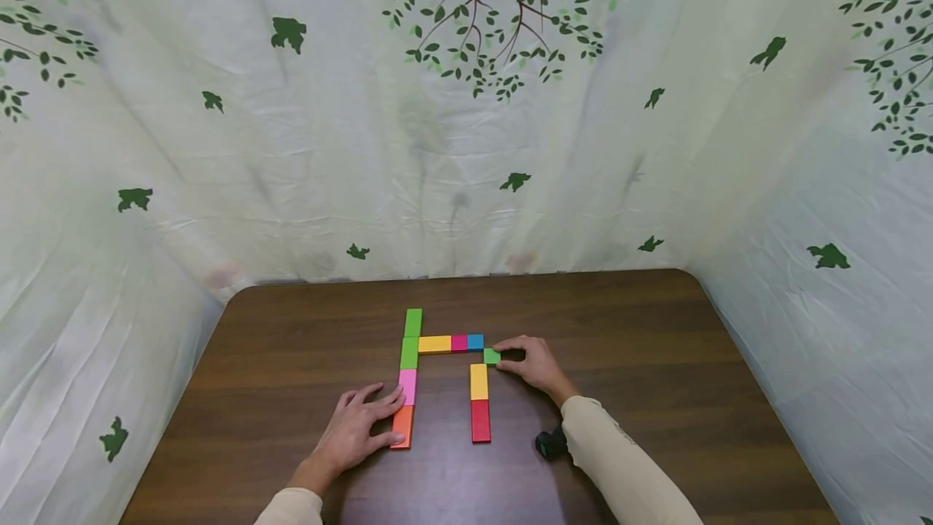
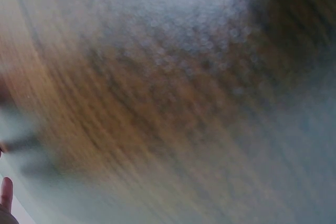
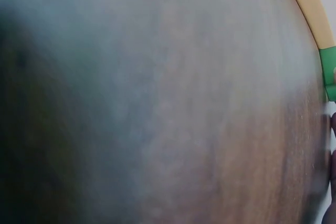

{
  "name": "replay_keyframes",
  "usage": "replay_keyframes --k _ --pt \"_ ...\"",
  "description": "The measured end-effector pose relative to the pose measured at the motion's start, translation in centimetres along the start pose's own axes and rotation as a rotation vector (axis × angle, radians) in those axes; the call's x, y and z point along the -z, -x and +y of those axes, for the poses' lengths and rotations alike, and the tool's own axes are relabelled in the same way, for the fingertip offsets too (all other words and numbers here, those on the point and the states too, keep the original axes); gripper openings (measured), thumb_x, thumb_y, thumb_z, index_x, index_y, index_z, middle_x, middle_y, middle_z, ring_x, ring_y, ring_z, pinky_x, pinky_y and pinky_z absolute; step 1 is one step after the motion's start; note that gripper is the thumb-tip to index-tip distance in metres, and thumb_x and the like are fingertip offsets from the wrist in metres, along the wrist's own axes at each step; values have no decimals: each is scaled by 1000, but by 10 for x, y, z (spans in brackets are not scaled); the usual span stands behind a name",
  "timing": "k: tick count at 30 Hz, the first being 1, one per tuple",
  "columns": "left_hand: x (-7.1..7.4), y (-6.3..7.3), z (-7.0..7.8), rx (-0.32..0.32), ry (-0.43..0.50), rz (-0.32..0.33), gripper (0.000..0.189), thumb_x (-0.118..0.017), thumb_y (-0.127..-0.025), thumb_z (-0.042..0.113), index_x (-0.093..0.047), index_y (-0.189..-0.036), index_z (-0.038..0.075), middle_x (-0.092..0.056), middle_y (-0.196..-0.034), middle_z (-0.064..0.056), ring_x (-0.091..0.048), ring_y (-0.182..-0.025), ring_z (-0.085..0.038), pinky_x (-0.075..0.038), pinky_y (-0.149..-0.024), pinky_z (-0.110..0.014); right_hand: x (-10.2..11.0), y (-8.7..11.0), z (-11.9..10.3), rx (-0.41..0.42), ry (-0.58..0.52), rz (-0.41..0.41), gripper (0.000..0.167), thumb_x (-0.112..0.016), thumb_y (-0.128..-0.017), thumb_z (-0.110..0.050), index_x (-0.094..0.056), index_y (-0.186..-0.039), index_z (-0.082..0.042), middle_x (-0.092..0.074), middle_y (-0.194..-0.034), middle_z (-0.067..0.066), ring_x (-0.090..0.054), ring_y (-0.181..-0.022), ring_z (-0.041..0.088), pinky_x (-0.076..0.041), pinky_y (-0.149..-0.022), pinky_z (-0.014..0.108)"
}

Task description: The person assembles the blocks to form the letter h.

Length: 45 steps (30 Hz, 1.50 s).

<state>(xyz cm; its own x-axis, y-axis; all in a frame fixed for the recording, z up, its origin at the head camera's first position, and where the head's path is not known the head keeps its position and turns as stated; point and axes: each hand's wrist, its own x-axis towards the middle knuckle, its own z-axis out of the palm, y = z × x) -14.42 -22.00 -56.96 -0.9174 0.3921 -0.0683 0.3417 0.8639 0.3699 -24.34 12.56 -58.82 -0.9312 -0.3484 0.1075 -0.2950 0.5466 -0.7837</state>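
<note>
My right hand (image 1: 535, 364) pinches a small green block (image 1: 492, 356) between thumb and fingers. That block sits just past the right end of a row made of a yellow block (image 1: 435, 344), a magenta block (image 1: 459, 343) and a blue block (image 1: 475, 343). Below it stand another yellow block (image 1: 479, 382) and a red block (image 1: 480, 421) end to end. My left hand (image 1: 353, 428) rests on the left column, fingers touching the pink block (image 1: 407, 387) and thumb on the orange block (image 1: 403, 420). The right wrist view catches the green block (image 3: 328, 66) at its edge.
Two longer green blocks (image 1: 413, 323) form the top of the left column. A dark wooden table (image 1: 619, 330) lies under everything. A black object (image 1: 550, 444) is under the right wrist. White printed curtains (image 1: 328, 168) surround the table.
</note>
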Motion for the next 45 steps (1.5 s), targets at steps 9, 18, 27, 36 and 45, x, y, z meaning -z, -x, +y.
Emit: replay_keyframes --k 9,18,27,36,45 --pt "0 0 1 10 -4 -2 73 -69 -77 59 -52 -138 22 -51 -143 4 -37 -134 -31 -25 -104 -56 -1 1 -1 -8 -13 11 24 -78 -81 -20 -76 -105 -14 -72 -104 -1 -61 -104 22 -43 -96 49" --pt "0 0 1 -3 1 6 73 -69 -77 59 -52 -138 21 -51 -143 4 -37 -134 -32 -25 -104 -57 -2 2 -1 7 -19 7 24 -78 -82 -20 -76 -105 -14 -72 -105 -1 -61 -104 23 -43 -94 49" --pt "0 0 -1 -6 0 8 74 -66 -77 62 -53 -138 22 -52 -142 3 -37 -133 -32 -26 -103 -56 -5 -1 -3 -11 -58 -1 26 -78 -81 -16 -74 -107 -13 -71 -108 1 -62 -108 22 -42 -99 48" --pt "0 0 0 3 -2 0 74 -65 -78 62 -52 -138 22 -51 -142 4 -37 -134 -32 -26 -104 -57 -8 -1 -6 -10 -79 32 23 -79 -81 -12 -75 -103 -13 -70 -105 -1 -62 -102 19 -46 -95 43" --pt "-1 0 0 11 9 11 75 -66 -77 62 -52 -138 22 -52 -142 3 -37 -134 -32 -25 -104 -58 -12 -3 -9 26 -97 52 21 -78 -81 -13 -76 -101 -10 -71 -101 2 -64 -95 19 -51 -84 36"
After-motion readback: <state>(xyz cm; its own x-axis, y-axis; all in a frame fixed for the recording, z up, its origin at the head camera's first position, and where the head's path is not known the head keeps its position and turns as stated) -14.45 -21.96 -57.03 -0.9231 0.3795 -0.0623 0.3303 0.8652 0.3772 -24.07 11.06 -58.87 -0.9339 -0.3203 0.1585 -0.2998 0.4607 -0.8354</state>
